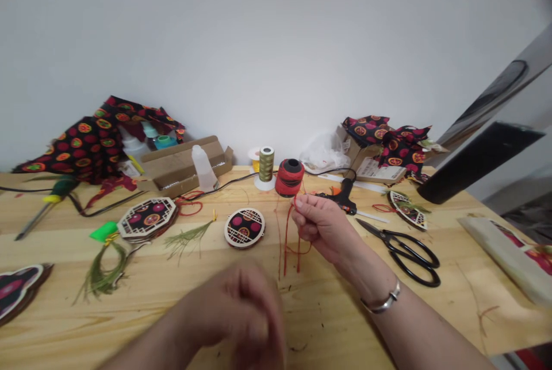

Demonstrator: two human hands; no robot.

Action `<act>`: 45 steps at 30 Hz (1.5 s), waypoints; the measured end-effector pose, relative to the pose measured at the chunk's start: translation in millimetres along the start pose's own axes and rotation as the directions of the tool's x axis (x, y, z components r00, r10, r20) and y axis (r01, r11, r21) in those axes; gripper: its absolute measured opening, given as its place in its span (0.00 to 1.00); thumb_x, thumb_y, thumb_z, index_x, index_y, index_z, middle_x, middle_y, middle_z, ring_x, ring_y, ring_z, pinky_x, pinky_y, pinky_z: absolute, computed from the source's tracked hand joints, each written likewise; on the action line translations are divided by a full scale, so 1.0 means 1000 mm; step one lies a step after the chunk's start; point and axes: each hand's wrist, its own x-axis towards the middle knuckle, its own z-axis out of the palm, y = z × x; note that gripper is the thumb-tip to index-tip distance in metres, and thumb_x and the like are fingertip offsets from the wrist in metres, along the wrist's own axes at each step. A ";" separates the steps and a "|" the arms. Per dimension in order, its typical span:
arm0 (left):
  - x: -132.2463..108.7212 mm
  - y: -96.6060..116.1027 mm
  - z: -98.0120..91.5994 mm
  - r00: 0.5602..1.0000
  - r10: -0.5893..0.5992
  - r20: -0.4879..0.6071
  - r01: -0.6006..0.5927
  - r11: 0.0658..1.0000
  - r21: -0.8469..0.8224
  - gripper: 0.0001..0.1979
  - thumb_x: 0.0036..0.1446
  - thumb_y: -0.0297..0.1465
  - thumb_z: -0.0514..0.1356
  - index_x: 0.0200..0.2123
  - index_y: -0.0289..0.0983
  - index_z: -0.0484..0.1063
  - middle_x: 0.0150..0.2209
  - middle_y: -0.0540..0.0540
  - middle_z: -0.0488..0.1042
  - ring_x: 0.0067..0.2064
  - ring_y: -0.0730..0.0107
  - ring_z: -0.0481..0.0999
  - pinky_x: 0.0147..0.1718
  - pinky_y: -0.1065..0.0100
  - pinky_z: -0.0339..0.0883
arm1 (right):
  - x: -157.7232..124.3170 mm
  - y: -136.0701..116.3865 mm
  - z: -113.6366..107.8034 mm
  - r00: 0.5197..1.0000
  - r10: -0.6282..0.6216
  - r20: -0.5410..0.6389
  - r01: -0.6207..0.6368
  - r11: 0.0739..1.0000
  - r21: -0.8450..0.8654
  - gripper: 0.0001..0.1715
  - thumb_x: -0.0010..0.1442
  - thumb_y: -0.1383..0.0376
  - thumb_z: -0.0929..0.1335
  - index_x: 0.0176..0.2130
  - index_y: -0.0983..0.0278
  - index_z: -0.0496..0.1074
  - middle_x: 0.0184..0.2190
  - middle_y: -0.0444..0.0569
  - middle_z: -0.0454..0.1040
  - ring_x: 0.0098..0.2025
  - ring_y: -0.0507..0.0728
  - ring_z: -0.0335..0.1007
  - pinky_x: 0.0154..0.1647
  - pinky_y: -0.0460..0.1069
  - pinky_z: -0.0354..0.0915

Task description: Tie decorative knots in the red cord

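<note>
My right hand pinches a red cord between thumb and fingers, and its strands hang down over the table. Just behind the hand stands a spool of red thread. My left hand is smeared by motion low in the middle, so its fingers cannot be made out. Beyond it lies a round, white-framed ornament with dark patterned fabric inside. Black-handled scissors rest to the right of my right hand, blades pointing back and left.
An octagonal ornament and a green thread tassel lie left. Farther back are a cardboard box, a white bottle, a green thread spool and a black glue gun. A fan-shaped ornament sits right.
</note>
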 end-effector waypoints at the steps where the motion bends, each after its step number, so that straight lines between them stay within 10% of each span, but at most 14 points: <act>1: 0.003 -0.001 -0.002 0.981 0.110 -0.160 -0.124 0.989 -0.081 0.15 0.43 0.41 0.63 0.18 0.34 0.76 0.14 0.48 0.69 0.14 0.77 0.60 0.12 0.75 0.53 | 0.000 0.001 0.001 1.000 -0.002 0.008 0.003 1.000 -0.012 0.13 0.48 0.63 0.70 0.23 0.67 0.63 0.15 0.37 0.60 0.14 0.41 0.41 0.15 0.42 0.34; 3: 0.012 -0.003 -0.006 0.795 0.291 -0.532 -0.393 0.916 -0.085 0.10 0.50 0.36 0.60 0.24 0.36 0.77 0.20 0.50 0.72 0.19 0.79 0.64 0.18 0.77 0.58 | -0.001 0.003 0.004 1.000 -0.007 0.015 0.008 0.999 -0.047 0.13 0.48 0.63 0.70 0.24 0.67 0.64 0.15 0.38 0.61 0.13 0.41 0.41 0.15 0.42 0.34; 6: 0.022 -0.006 -0.007 0.621 0.365 -0.693 -0.484 0.875 0.027 0.07 0.48 0.32 0.62 0.33 0.39 0.77 0.31 0.48 0.78 0.34 0.72 0.73 0.36 0.72 0.66 | -0.004 0.006 0.011 1.000 -0.010 0.018 0.012 0.993 -0.117 0.12 0.48 0.63 0.70 0.24 0.67 0.65 0.14 0.38 0.62 0.14 0.42 0.44 0.14 0.42 0.37; 11: 0.023 -0.009 0.000 0.722 0.384 -0.576 -0.309 0.923 0.228 0.15 0.53 0.33 0.58 0.45 0.41 0.72 0.48 0.47 0.73 0.51 0.65 0.68 0.51 0.66 0.59 | -0.006 0.013 0.018 1.000 -0.005 0.009 0.007 0.966 -0.260 0.10 0.47 0.63 0.70 0.24 0.67 0.67 0.15 0.39 0.63 0.16 0.44 0.54 0.17 0.41 0.47; 17: 0.023 -0.008 0.000 0.821 0.272 -0.501 -0.193 0.960 0.204 0.14 0.54 0.35 0.57 0.43 0.38 0.73 0.28 0.51 0.74 0.30 0.73 0.70 0.33 0.70 0.65 | -0.004 0.018 0.018 1.000 -0.016 -0.023 0.009 0.955 -0.297 0.11 0.46 0.61 0.71 0.26 0.67 0.69 0.14 0.39 0.64 0.17 0.45 0.57 0.16 0.42 0.49; 31: 0.022 -0.007 -0.003 0.730 0.265 -0.630 -0.129 0.958 0.254 0.15 0.47 0.37 0.63 0.40 0.39 0.76 0.21 0.54 0.69 0.20 0.80 0.58 0.18 0.76 0.52 | -0.004 0.017 0.016 1.000 0.025 -0.017 -0.030 0.915 -0.402 0.08 0.48 0.64 0.68 0.26 0.68 0.70 0.13 0.40 0.65 0.15 0.44 0.53 0.15 0.42 0.45; 45: 0.025 -0.006 -0.006 0.721 0.257 -0.643 -0.158 0.965 0.208 0.12 0.45 0.36 0.64 0.33 0.36 0.78 0.25 0.49 0.74 0.28 0.73 0.68 0.27 0.73 0.60 | -0.005 0.018 0.014 0.999 0.010 0.051 0.018 0.859 -0.511 0.09 0.48 0.63 0.68 0.23 0.67 0.70 0.14 0.40 0.64 0.16 0.45 0.54 0.17 0.43 0.48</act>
